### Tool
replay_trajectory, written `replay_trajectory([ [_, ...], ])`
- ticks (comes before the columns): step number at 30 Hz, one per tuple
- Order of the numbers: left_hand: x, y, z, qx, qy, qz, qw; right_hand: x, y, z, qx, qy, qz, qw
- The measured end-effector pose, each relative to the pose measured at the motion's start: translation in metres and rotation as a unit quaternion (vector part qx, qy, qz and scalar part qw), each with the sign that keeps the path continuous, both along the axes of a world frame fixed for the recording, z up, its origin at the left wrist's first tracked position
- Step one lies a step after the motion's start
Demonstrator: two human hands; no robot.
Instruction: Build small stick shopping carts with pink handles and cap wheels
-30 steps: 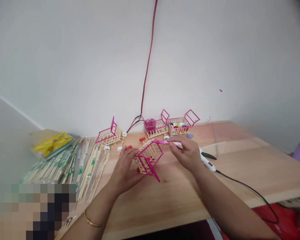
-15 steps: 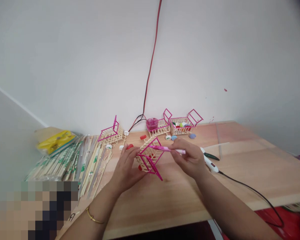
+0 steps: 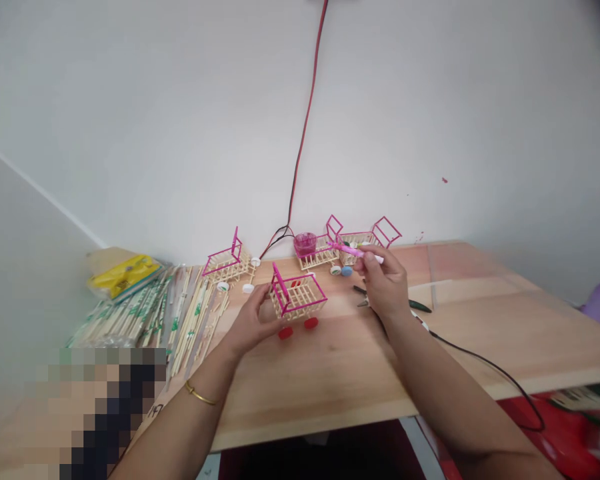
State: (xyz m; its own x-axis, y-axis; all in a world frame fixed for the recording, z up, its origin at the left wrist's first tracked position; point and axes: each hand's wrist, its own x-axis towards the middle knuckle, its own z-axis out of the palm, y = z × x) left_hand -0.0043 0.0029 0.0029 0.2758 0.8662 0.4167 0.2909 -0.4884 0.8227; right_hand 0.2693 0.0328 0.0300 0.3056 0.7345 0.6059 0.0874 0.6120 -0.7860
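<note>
My left hand [image 3: 254, 325] is closed on the left end of a small cart [image 3: 301, 301] built of thin wooden sticks, with a pink rim, a pink handle frame and red bottle-cap wheels. The cart is upright near the middle of the table. My right hand [image 3: 384, 283] pinches a slim pink-and-white paintbrush [image 3: 353, 251], its tip pointing left toward a clear cup of pink paint [image 3: 305, 244]. The brush tip is apart from the held cart. Behind it, two similar stick carts stand beside the cup, one at the far right [image 3: 357, 248] holding coloured caps.
Another pink-rimmed cart [image 3: 227, 262] stands at the back left. Bundled wooden sticks [image 3: 130, 313] and a yellow packet [image 3: 125, 277] lie left. Pliers [image 3: 420, 306] and a corded white tool [image 3: 420, 320] lie by my right forearm. A red-black cable [image 3: 305, 127] runs down the wall.
My left hand has turned the cart from tilted to upright, with its handle now on the left. My right hand has lifted the brush off the cart's rim and moved it back toward the cup.
</note>
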Motion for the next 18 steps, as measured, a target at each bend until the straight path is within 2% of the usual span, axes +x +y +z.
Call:
replay_trajectory([
  [3,-0.006,0.006,-0.008,-0.043,-0.009,-0.018,0.999,-0.003,0.0,0.002,-0.015,0.005,0.005,1.0],
  [5,-0.01,0.012,-0.015,-0.05,-0.044,0.012,0.998,-0.006,-0.002,0.005,-0.019,0.005,0.019,1.0],
  [8,-0.011,0.02,-0.026,-0.103,-0.093,0.058,0.989,-0.01,-0.009,0.013,-0.017,-0.014,0.037,0.999],
  [11,-0.012,0.023,-0.028,-0.115,-0.127,0.149,0.974,-0.009,-0.016,0.016,-0.004,-0.049,0.036,0.998],
  [15,-0.016,0.02,-0.019,-0.055,-0.104,0.317,0.941,-0.001,-0.022,0.002,0.036,-0.155,-0.022,0.987],
  [18,-0.014,0.015,-0.01,-0.056,-0.099,0.353,0.929,0.006,-0.023,-0.016,0.05,-0.263,-0.091,0.959],
])
